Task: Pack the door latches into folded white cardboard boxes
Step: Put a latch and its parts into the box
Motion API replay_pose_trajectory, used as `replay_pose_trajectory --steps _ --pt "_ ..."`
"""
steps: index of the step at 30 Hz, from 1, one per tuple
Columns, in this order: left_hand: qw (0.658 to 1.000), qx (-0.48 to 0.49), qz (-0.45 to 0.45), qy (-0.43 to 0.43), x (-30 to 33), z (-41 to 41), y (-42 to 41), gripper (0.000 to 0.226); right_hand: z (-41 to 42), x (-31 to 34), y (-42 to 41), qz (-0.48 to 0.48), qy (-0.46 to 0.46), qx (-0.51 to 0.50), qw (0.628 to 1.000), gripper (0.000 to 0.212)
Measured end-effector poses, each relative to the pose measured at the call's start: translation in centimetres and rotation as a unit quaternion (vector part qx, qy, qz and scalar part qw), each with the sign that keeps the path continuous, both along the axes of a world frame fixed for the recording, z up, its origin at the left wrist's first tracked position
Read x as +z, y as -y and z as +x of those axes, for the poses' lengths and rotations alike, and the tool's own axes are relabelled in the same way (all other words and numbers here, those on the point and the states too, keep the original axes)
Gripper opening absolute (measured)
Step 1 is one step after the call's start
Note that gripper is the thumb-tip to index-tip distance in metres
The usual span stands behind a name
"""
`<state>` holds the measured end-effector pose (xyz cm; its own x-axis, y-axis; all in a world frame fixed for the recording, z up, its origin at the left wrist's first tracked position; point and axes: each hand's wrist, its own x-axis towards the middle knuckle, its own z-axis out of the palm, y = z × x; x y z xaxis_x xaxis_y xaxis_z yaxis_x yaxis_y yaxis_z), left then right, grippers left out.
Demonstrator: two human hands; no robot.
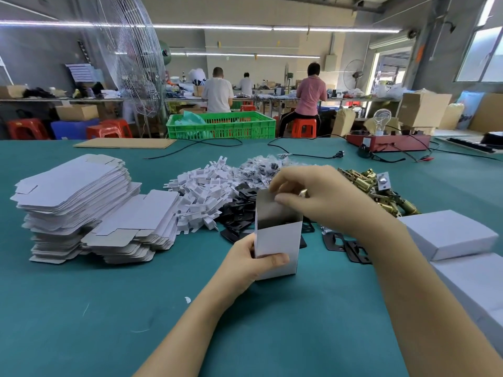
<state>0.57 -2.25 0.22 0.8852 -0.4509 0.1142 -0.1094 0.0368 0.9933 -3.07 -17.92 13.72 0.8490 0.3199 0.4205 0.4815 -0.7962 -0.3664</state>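
Behind right hand (313, 197), white box (277, 240) contents hidden

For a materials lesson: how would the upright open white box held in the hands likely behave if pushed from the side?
The open box is thin card, so probably light and easily dented. Standing tall on a narrow base, it would likely tip once the left hand lets go.

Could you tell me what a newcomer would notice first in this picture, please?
Probably the open white box standing at the centre of the green table, gripped by the left hand while the right hand reaches into its top. Next, the tall stacks of flat box blanks at left, and the brass latches at right.
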Motion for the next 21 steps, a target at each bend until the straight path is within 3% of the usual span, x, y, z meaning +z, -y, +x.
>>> replay_pose_trajectory --steps 3,11,17,21 --pt "1.0 0.006 0.016 0.004 0.0 0.0 0.0 0.054 -0.3 0.6 1.8 0.071 0.021 -0.041 0.996 0.009" --pt "0.998 0.057 -0.005 -0.01 -0.1 -0.1 0.1 0.034 1.2 -1.6 6.7 0.2 0.022 -0.234 0.951 0.011" --pt "0.999 0.05 -0.017 0.004 0.2 -0.1 0.2 0.043 4.9 -4.1 7.0 0.244 0.059 -0.313 0.916 0.018" --pt "0.998 0.057 -0.013 0.007 -0.1 0.2 0.3 0.049 9.7 -4.8 5.9 0.19 0.05 -0.319 0.927 0.023"
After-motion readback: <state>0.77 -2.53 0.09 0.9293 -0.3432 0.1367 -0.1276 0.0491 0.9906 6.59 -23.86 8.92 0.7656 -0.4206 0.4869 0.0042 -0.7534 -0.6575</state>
